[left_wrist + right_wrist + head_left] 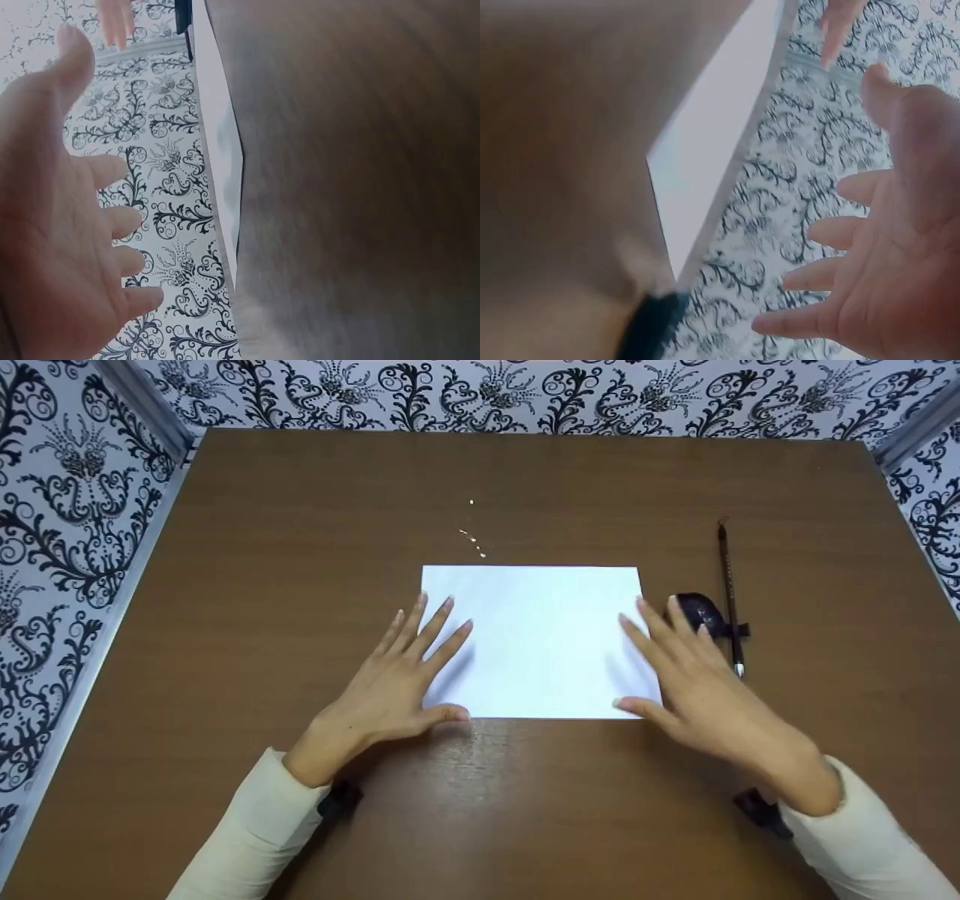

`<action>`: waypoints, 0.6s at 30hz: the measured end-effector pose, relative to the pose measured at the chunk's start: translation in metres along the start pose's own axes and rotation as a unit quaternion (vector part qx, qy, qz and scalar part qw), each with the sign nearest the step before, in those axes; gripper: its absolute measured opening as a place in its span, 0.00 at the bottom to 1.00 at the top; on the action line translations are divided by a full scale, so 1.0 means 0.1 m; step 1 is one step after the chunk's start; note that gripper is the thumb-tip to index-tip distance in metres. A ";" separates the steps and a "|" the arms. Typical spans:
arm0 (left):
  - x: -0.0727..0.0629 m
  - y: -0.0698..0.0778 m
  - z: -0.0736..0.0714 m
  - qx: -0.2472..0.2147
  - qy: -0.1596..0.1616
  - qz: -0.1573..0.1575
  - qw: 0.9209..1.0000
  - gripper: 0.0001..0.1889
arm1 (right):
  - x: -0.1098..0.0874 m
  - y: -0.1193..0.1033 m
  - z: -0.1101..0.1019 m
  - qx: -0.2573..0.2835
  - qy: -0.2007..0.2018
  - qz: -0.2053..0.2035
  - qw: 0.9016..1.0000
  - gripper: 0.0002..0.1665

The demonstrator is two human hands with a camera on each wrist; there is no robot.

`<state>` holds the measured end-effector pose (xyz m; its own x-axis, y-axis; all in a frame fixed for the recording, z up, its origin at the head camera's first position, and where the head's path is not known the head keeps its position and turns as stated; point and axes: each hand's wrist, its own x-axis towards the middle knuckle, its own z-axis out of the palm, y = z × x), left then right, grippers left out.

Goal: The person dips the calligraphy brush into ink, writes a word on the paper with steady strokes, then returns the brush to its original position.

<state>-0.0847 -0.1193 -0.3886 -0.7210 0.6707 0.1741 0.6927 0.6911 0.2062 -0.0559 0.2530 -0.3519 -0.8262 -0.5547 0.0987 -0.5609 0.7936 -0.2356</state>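
Observation:
A blank white sheet of paper (540,641) lies flat on the brown table. My left hand (390,686) hovers over its left edge with straight, spread fingers and holds nothing. Over the right edge is my right hand (701,690), its fingers spread as well and nothing in them. Both wrist views show a gap between each palm and the tabletop; the left palm (60,240) and the right palm (892,262) are bare. Just beyond the right fingertips sits a glossy black rounded object (699,611), partly hidden by that hand.
A dark slim brush (726,570) lies across the black object, its bristle tip pointing away. Small white specks (472,538) dot the table (300,510) beyond the sheet. Black-and-white patterned panels (495,394) stand behind the table and at its sides.

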 end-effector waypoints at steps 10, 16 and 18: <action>-0.07 0.02 -0.01 -0.083 -0.095 0.003 0.992 0.42 | 0.05 0.44 -0.45 0.064 0.095 0.044 0.992 0.43; -0.08 0.02 -0.02 -0.098 -0.131 0.006 0.987 0.35 | 0.11 0.74 -0.63 0.097 0.058 0.180 0.977 0.37; -0.09 0.02 -0.02 -0.105 -0.134 0.009 0.985 0.33 | 0.15 0.83 -0.64 0.100 0.052 0.216 0.970 0.36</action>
<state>-0.0771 -0.1240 -0.3882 -0.6586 0.7487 -0.0753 0.6661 0.6267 0.4044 -0.1182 0.3266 -0.3084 -0.9885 -0.1448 0.0445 -0.1489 0.8760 -0.4587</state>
